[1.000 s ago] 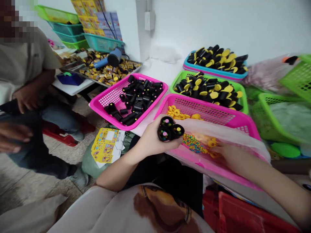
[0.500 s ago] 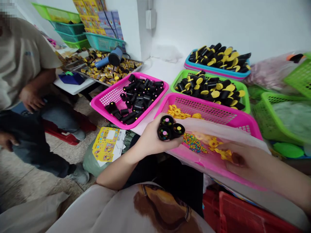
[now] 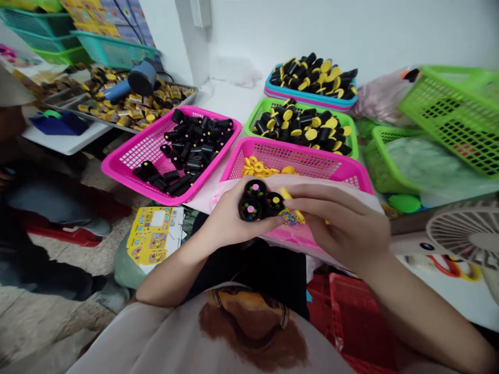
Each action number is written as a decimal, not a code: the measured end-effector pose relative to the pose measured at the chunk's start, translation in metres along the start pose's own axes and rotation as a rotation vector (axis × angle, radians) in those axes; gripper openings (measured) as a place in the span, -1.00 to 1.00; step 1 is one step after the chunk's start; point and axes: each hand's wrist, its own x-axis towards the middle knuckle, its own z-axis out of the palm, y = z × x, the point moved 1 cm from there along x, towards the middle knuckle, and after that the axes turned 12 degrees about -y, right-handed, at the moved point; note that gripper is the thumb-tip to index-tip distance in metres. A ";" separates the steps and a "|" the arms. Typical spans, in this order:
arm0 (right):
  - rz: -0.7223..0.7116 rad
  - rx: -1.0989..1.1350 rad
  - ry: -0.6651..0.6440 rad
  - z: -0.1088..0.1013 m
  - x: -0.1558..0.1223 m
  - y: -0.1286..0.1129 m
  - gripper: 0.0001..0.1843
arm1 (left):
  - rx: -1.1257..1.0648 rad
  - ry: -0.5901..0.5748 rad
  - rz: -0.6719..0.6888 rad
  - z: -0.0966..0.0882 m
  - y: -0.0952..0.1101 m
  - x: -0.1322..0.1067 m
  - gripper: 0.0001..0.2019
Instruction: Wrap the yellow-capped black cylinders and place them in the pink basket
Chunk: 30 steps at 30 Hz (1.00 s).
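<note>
My left hand (image 3: 228,223) is closed round three black tubes (image 3: 257,200), held upright with their open tops showing coloured beads inside. My right hand (image 3: 343,228) sits just right of the tubes, fingers pinched on a yellow cap (image 3: 286,195) at the rightmost tube. Under both hands is a pink basket (image 3: 307,156) lined with a clear bag that holds yellow caps (image 3: 259,169) and small coloured beads (image 3: 290,217).
A pink basket of black tubes (image 3: 187,148) lies to the left. A green basket (image 3: 307,127) and a blue one (image 3: 315,78) hold capped tubes. Green baskets (image 3: 456,109) stand at right, a white fan (image 3: 463,234) lower right. Another person's legs (image 3: 42,197) are at left by a metal tray (image 3: 128,101).
My right hand has come out of the bag with a yellow cap and moved left to the tubes. The camera has swung to the right.
</note>
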 end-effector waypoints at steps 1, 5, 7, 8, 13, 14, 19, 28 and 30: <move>-0.049 0.027 -0.010 0.002 0.003 0.000 -0.59 | -0.003 0.004 0.018 -0.001 0.000 0.000 -0.58; -0.162 0.146 -0.011 0.008 0.008 0.004 -0.57 | -0.014 0.015 0.115 -0.002 -0.002 -0.001 -0.61; -0.169 0.151 -0.013 0.010 0.006 0.005 -0.57 | 0.003 0.007 0.139 -0.002 -0.004 -0.002 -0.61; -0.162 0.146 -0.017 0.010 0.004 0.006 -0.59 | 0.011 0.004 0.147 -0.002 -0.005 -0.003 -0.60; -0.125 0.187 -0.040 0.012 -0.006 0.007 -0.64 | -0.005 -0.073 0.150 0.000 -0.002 -0.002 -0.64; -0.121 0.201 -0.042 0.012 -0.007 0.007 -0.63 | -0.014 -0.090 0.140 0.000 -0.001 -0.001 -0.64; -0.114 0.176 -0.040 0.013 -0.008 0.007 -0.61 | -0.055 -0.122 0.088 0.000 -0.003 0.003 -0.62; -0.074 -0.128 0.109 0.047 -0.017 -0.003 -0.19 | -0.197 -0.154 0.084 0.011 -0.004 0.003 -0.58; -0.057 -0.109 0.163 0.053 -0.016 -0.004 -0.16 | -0.194 -0.202 0.103 0.014 -0.004 0.006 -0.55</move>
